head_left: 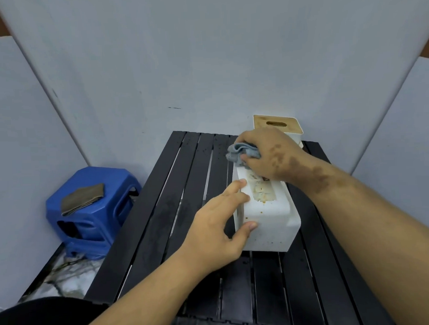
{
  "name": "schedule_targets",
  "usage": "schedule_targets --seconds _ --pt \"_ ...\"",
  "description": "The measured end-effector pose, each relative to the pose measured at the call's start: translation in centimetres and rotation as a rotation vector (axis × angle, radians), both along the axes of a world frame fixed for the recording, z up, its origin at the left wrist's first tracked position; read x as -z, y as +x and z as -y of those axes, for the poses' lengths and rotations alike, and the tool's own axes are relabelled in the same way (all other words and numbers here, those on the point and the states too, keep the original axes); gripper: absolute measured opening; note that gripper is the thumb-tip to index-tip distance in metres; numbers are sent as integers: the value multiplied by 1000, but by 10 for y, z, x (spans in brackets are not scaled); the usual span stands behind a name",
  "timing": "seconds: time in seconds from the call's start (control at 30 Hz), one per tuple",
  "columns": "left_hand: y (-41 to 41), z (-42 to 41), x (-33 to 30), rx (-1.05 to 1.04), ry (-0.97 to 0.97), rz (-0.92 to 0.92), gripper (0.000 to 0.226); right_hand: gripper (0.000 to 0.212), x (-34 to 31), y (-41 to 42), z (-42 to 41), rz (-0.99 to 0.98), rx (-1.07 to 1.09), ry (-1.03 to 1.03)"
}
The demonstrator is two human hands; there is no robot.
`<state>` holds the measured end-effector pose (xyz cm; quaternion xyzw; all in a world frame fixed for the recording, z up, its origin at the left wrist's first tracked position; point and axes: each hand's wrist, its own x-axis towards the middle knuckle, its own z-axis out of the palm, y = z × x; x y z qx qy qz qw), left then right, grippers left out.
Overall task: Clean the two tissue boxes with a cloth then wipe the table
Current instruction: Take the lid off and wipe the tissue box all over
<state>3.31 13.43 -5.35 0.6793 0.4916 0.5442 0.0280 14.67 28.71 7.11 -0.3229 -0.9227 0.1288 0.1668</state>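
White plastic tissue box [266, 216], rectangular with a slot in its top, lies at the centre-right of the frame on the black slatted worktop [161, 212], with brown specks showing on its top and near end. Judging by those, cleaning of box 1 is under way, not finished. Box 2, the white tissue box with a wooden lid [278, 126], stands just behind at the worktop's far edge, and it and the worktop appear to remain to be wiped. The right hand [269, 155] has its fingers pressed around a bunched blue-grey cloth [242, 153] on the box's far top edge. The left hand [218, 225] steadies the box, fingers [236, 186] spread along its left side, thumb on the near end.
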Motion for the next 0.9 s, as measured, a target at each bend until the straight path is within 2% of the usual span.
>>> schedule_targets --seconds 0.13,0.2,0.33,0.57,0.67,0.8,0.9 --pt "-1 0 1 10 -1 -4 39 23 -7 18 16 -27 -133 -95" --pt "-1 0 1 15 -6 -3 39 22 -7 21 4 -96 -71 -131" --pt "0 0 2 11 -1 3 41 20 0 19 -9 -114 69 -42" --pt "-1 0 1 -4 18 -19 43 23 0 47 45 16 -13 45" --pt "0 0 1 -6 6 -16 42 18 -4 42 26 -60 15 -83" --pt "1 -1 -1 -24 12 -28 41 16 2 16 -5 -142 123 -28" --pt "4 -3 0 -52 11 -49 42 18 3 3 -1 -73 72 -2"
